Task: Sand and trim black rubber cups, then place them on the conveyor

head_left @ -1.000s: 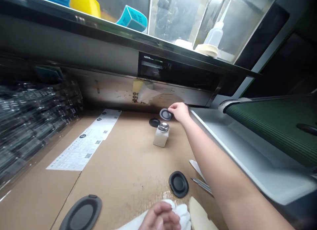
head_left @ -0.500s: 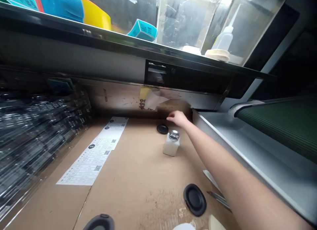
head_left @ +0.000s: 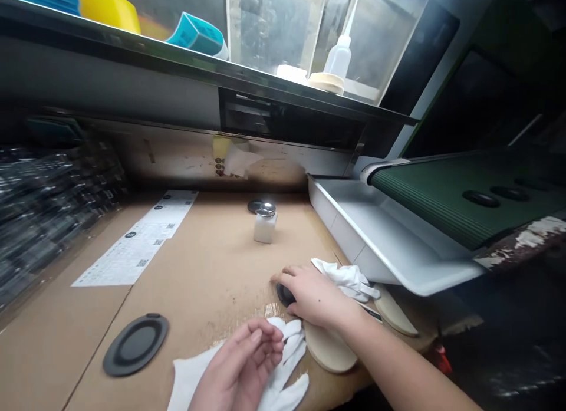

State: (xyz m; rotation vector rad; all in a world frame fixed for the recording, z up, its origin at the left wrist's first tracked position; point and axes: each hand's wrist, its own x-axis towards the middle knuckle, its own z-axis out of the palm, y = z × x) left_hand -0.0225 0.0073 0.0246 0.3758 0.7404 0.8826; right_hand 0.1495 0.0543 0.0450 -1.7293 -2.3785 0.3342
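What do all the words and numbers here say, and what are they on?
No text here can be read.
White paper sheet on the cardboard: rows of tiny print and square codes, too small to read.
Teal box on the shelf: dark print, too blurred to read.

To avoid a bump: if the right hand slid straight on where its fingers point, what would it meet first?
The right hand rests on a black disc; beyond lies bare cardboard, then probably the printed sheet, though depth is unclear.
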